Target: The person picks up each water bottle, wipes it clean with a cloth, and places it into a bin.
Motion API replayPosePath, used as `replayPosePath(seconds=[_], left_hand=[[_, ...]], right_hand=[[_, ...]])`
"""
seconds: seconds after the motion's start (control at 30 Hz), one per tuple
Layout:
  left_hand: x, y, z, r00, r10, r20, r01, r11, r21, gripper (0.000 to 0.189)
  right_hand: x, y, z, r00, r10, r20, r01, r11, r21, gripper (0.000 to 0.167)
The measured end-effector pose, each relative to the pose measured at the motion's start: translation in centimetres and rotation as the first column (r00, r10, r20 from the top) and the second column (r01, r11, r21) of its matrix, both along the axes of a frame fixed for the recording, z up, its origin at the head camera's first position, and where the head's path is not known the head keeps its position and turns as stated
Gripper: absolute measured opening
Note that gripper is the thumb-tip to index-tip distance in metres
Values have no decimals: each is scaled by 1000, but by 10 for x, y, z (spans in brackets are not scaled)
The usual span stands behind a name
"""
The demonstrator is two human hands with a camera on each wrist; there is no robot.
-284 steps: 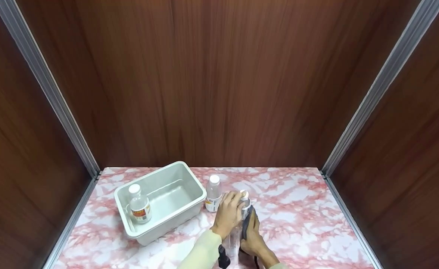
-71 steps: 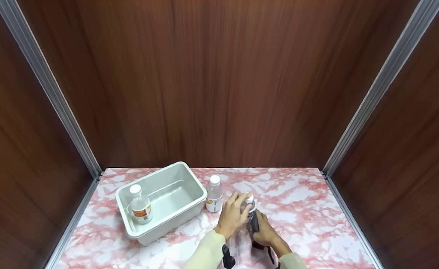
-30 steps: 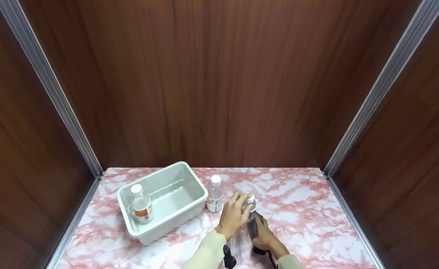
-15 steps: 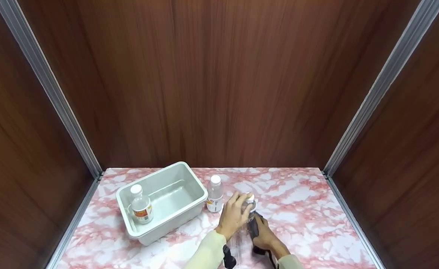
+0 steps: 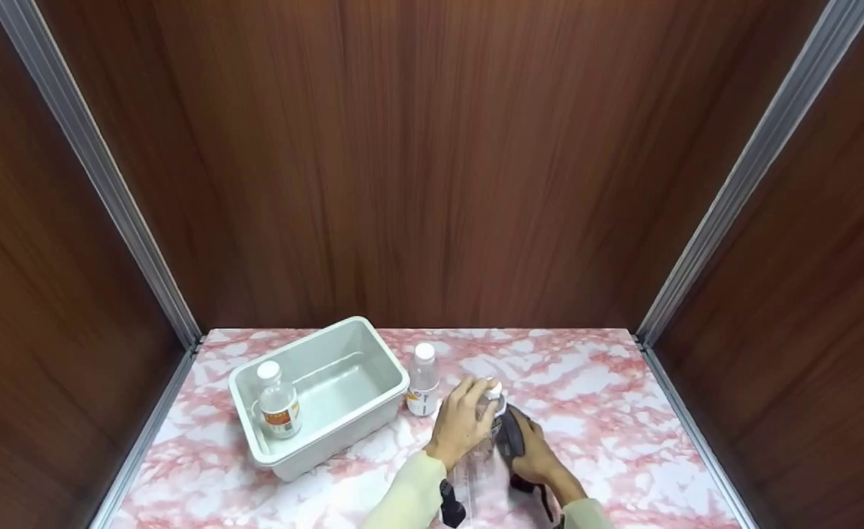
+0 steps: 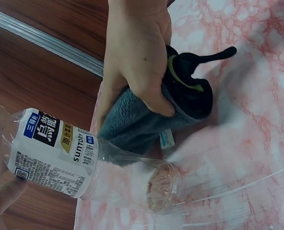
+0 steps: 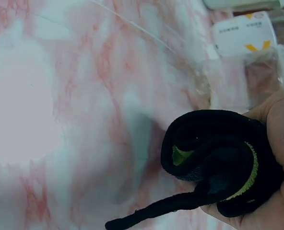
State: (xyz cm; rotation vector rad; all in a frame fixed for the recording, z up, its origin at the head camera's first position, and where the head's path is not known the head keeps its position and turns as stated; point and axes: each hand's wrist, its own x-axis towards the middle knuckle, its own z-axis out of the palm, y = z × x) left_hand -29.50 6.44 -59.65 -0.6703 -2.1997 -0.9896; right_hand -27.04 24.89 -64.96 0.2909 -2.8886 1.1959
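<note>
My left hand (image 5: 458,425) grips a clear plastic bottle with a white cap near its top. In the left wrist view this bottle (image 6: 55,155) shows a white label with SUNTORY print, and its ridged base stands over the marbled table. A rolled dark grey cloth (image 5: 510,435) is in my right hand (image 5: 539,459), fingers wrapped round it, just right of the bottle. The right wrist view shows the cloth's (image 7: 218,158) coiled end, a green-yellow edge and a black hanging loop. In the left wrist view the cloth overlaps the bottle's lower side.
A pale grey plastic bin (image 5: 340,425) stands on the left with a capped, red-labelled bottle (image 5: 279,410) upright inside. Another white-capped bottle (image 5: 423,382) stands between the bin and my left hand. Brown wood panels (image 5: 417,184) with metal strips enclose the marbled table (image 5: 608,433).
Over the last half second my right hand and the cloth have shifted slightly right, away from the bottle. My left hand keeps its hold, and the bin and other bottles stay put.
</note>
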Motion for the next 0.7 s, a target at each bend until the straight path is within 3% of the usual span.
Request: replayPosePath(seconds=[0.4, 0.7], left_hand=[[1, 1, 1, 996, 73, -54, -75, 997, -29, 29], [3, 5, 4, 1000, 30, 1, -30, 1000, -6, 28]], right_hand=[[-4, 14, 26, 998, -7, -64, 7, 1000, -10, 99], [-3, 15, 45, 996, -5, -86, 2, 999, -37, 100]])
